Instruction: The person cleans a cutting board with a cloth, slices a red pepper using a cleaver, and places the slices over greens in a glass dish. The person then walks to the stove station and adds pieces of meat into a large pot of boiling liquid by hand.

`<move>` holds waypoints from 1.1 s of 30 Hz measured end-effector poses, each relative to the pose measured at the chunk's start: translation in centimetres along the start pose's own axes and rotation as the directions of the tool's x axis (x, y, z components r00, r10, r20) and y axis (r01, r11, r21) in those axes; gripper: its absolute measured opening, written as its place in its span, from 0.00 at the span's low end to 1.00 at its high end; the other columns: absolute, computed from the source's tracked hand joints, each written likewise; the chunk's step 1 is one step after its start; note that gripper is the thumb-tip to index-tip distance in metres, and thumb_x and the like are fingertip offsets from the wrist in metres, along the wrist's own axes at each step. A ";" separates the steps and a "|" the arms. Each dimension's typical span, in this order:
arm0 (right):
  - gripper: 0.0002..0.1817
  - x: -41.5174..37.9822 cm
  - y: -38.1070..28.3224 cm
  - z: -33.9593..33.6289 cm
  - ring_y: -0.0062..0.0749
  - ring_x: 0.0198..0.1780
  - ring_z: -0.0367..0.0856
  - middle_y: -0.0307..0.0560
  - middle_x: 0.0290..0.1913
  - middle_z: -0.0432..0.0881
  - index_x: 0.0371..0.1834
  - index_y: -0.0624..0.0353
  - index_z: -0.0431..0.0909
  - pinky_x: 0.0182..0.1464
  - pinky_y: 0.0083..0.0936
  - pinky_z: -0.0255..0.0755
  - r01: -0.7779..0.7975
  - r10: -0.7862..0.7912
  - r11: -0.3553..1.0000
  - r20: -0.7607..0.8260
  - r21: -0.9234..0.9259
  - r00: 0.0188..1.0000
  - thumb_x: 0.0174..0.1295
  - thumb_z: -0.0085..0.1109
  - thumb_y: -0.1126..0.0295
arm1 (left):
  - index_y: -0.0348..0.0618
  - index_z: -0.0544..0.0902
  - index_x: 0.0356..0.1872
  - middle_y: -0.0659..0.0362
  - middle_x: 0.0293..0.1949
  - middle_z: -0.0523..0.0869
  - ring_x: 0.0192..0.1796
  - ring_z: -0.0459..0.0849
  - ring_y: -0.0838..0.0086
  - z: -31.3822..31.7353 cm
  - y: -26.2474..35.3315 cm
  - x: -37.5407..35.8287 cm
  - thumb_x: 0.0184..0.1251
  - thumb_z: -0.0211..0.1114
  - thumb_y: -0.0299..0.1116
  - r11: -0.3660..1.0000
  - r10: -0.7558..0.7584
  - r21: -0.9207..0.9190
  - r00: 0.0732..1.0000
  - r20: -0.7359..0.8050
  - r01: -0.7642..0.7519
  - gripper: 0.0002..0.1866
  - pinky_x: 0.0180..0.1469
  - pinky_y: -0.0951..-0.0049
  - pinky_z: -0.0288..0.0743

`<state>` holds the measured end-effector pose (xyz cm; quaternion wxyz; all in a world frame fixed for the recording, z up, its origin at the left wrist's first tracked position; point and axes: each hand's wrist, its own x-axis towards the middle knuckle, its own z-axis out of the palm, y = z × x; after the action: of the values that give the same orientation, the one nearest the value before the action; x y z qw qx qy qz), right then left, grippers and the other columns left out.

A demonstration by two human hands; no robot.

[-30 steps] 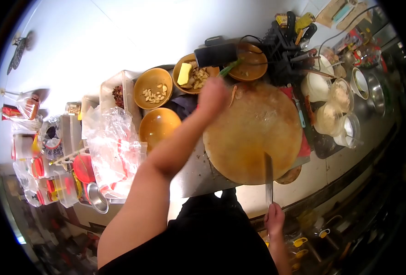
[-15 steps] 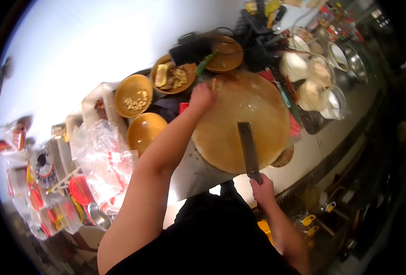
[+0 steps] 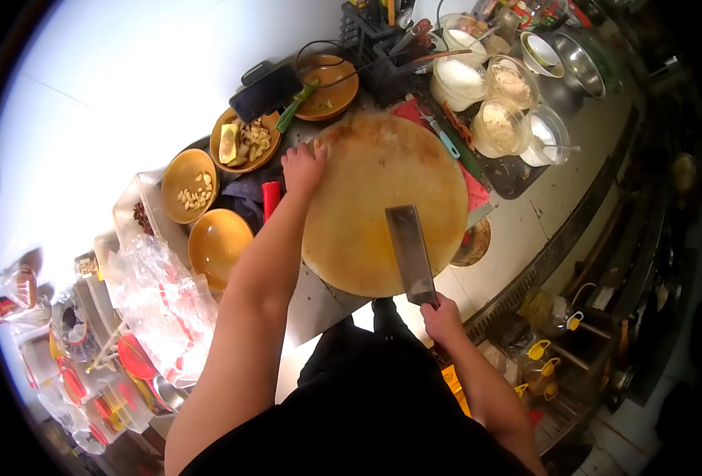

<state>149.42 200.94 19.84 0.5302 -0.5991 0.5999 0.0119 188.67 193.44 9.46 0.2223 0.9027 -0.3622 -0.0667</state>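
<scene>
My right hand (image 3: 443, 320) is wrapped round the handle of a cleaver (image 3: 410, 252). The broad blade lies over the near right part of a round cutting board (image 3: 359, 190). At the board's far left edge is my left hand (image 3: 304, 168), its fingers curled together. A small tan bit shows at its fingertips, too small to name. Just beyond that hand stands a brown bowl (image 3: 225, 163) with a yellowish block and pale chopped pieces. A green stalk (image 3: 294, 107) leans on the rim of another brown bowl (image 3: 336, 97).
Left of the board are a bowl of peeled garlic cloves (image 3: 191, 193), an orange-brown bowl (image 3: 222, 238), a red cylinder (image 3: 271, 198) and plastic bags (image 3: 164, 293). At the right lie a turquoise-handled peeler (image 3: 448, 144) and tubs of white powder (image 3: 459, 79). A black phone-like slab (image 3: 265, 93) stands behind.
The view has shifted, so the board and bowls sit further left and the picture is sharper. My right hand still holds the cleaver; my left hand stays at the board's far left edge.
</scene>
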 end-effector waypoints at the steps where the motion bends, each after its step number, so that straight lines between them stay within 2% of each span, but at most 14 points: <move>1: 0.18 -0.3 0.1 -0.3 0.42 0.33 0.82 0.56 0.32 0.83 0.46 0.66 0.79 0.39 0.33 0.74 0.001 -0.001 1.000 -0.001 0.002 1.000 0.56 0.54 0.66 | 0.35 0.78 0.48 0.40 0.48 0.78 0.52 0.73 0.45 0.1 -0.1 -0.6 0.65 0.54 0.56 1.000 0.009 0.002 0.999 -0.032 -0.009 0.29 0.59 0.54 0.65; 7: 0.18 -1.4 1.8 -1.2 0.51 0.36 0.81 0.60 0.33 0.83 0.45 0.66 0.78 0.41 0.35 0.74 -0.045 0.048 0.996 0.035 -0.083 0.998 0.56 0.53 0.64 | 0.34 0.76 0.47 0.41 0.48 0.78 0.53 0.72 0.46 -0.2 0.8 -3.8 0.64 0.58 0.52 1.000 0.001 -0.017 0.998 -0.061 -0.002 0.27 0.58 0.54 0.65; 9: 0.16 -1.9 1.8 -1.1 0.33 0.28 0.78 0.51 0.25 0.79 0.42 0.67 0.77 0.35 0.30 0.72 0.032 -0.037 0.992 -0.039 -0.123 0.999 0.54 0.54 0.67 | 0.34 0.76 0.46 0.42 0.47 0.78 0.53 0.72 0.46 -0.3 0.9 -4.3 0.63 0.58 0.51 1.000 0.023 0.003 0.997 -0.079 -0.023 0.26 0.58 0.54 0.66; 10: 0.16 -2.1 1.5 -1.1 0.33 0.28 0.78 0.51 0.25 0.79 0.42 0.67 0.77 0.35 0.30 0.72 0.032 -0.037 0.992 -0.042 -0.121 0.998 0.54 0.54 0.67 | 0.35 0.76 0.46 0.42 0.46 0.78 0.52 0.73 0.47 -0.6 1.0 -4.4 0.64 0.58 0.49 0.999 0.033 0.011 0.997 -0.074 -0.033 0.24 0.58 0.53 0.66; 13: 0.18 -2.9 0.4 -0.8 0.35 0.31 0.79 0.52 0.26 0.80 0.43 0.68 0.77 0.37 0.31 0.72 0.035 -0.042 0.992 -0.054 -0.124 0.998 0.54 0.55 0.65 | 0.36 0.77 0.46 0.44 0.45 0.79 0.52 0.74 0.49 -1.9 0.0 -4.0 0.64 0.57 0.44 0.992 0.124 -0.031 0.992 0.024 -0.123 0.20 0.58 0.53 0.66; 15: 0.20 -2.9 -0.3 -0.2 0.54 0.42 0.81 0.63 0.38 0.83 0.47 0.67 0.77 0.47 0.37 0.74 -0.022 0.029 0.994 0.069 -0.105 0.997 0.55 0.56 0.64 | 0.37 0.77 0.46 0.46 0.46 0.79 0.52 0.74 0.51 -3.5 -1.3 -4.2 0.63 0.57 0.40 0.980 0.194 -0.076 0.975 0.106 -0.187 0.17 0.59 0.53 0.65; 16: 0.20 -2.5 -0.5 0.5 0.54 0.42 0.81 0.63 0.38 0.83 0.47 0.67 0.77 0.47 0.37 0.74 -0.013 0.022 0.995 0.081 -0.102 0.996 0.55 0.56 0.64 | 0.38 0.77 0.47 0.47 0.49 0.79 0.56 0.73 0.52 -4.7 -1.9 -4.9 0.62 0.57 0.38 0.953 0.297 0.049 0.954 0.044 -0.299 0.17 0.62 0.52 0.63; 19: 0.19 -1.0 -2.0 3.0 0.46 0.31 0.82 0.57 0.30 0.82 0.47 0.67 0.77 0.36 0.35 0.75 0.029 -0.024 0.999 0.227 -0.017 0.974 0.57 0.56 0.66 | 0.40 0.77 0.51 0.49 0.56 0.77 0.64 0.70 0.54 -8.1 -3.3 -7.5 0.59 0.58 0.34 0.850 0.462 0.277 0.887 0.021 -0.449 0.19 0.68 0.52 0.58; 20: 0.16 -0.1 -3.8 4.1 0.39 0.25 0.79 0.52 0.26 0.80 0.45 0.66 0.77 0.29 0.32 0.72 -0.053 0.030 0.996 0.318 0.065 0.947 0.57 0.56 0.67 | 0.40 0.76 0.54 0.50 0.60 0.75 0.67 0.67 0.54 -8.9 -3.8 -8.3 0.57 0.58 0.33 0.789 0.518 0.357 0.854 0.049 -0.500 0.21 0.71 0.51 0.54; 21: 0.14 0.8 -5.7 5.2 0.33 0.19 0.76 0.47 0.21 0.77 0.43 0.66 0.77 0.23 0.30 0.69 -0.143 0.075 0.980 0.408 0.140 0.910 0.58 0.55 0.68 | 0.40 0.76 0.54 0.50 0.60 0.75 0.67 0.67 0.54 -9.0 -4.7 -8.7 0.57 0.58 0.33 0.784 0.522 0.363 0.851 0.053 -0.503 0.21 0.71 0.51 0.54; 23: 0.10 2.5 -9.2 7.6 0.24 0.12 0.66 0.41 0.18 0.71 0.39 0.65 0.77 0.14 0.27 0.59 -0.078 -0.052 0.947 0.387 0.313 0.921 0.59 0.55 0.70 | 0.41 0.73 0.60 0.50 0.66 0.69 0.71 0.61 0.55 -8.7 -6.3 -8.6 0.55 0.59 0.31 0.866 0.435 0.283 0.900 -0.017 -0.413 0.27 0.73 0.52 0.50; 25: 0.10 5.3 -11.7 9.9 0.27 0.11 0.66 0.43 0.17 0.71 0.38 0.66 0.74 0.12 0.30 0.58 -0.125 -0.036 0.926 0.414 0.355 0.910 0.58 0.54 0.70 | 0.40 0.71 0.62 0.49 0.67 0.68 0.72 0.60 0.54 -10.0 -6.4 -9.5 0.54 0.60 0.30 0.886 0.375 0.271 0.925 0.054 -0.375 0.30 0.73 0.52 0.50; 27: 0.09 7.5 -13.9 11.6 0.29 0.10 0.64 0.44 0.16 0.69 0.35 0.65 0.71 0.10 0.31 0.57 -0.126 -0.030 0.882 0.322 0.453 0.946 0.58 0.53 0.70 | 0.37 0.70 0.62 0.48 0.66 0.68 0.72 0.60 0.54 -10.4 -6.2 -10.3 0.53 0.62 0.30 0.881 0.429 0.230 0.903 -0.016 -0.414 0.31 0.73 0.52 0.50; 33: 0.08 10.6 -9.5 10.4 0.30 0.10 0.64 0.43 0.16 0.68 0.31 0.61 0.68 0.10 0.31 0.59 -0.138 0.056 0.746 0.146 0.651 0.988 0.56 0.55 0.70 | 0.34 0.71 0.60 0.49 0.66 0.69 0.71 0.62 0.55 -10.3 -4.6 -12.1 0.54 0.60 0.30 0.851 0.491 0.184 0.869 0.058 -0.492 0.29 0.73 0.54 0.51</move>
<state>165.84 197.58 14.30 0.7400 -0.3399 0.5638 -0.1378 185.67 208.28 16.10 0.1421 0.7971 -0.5865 0.0237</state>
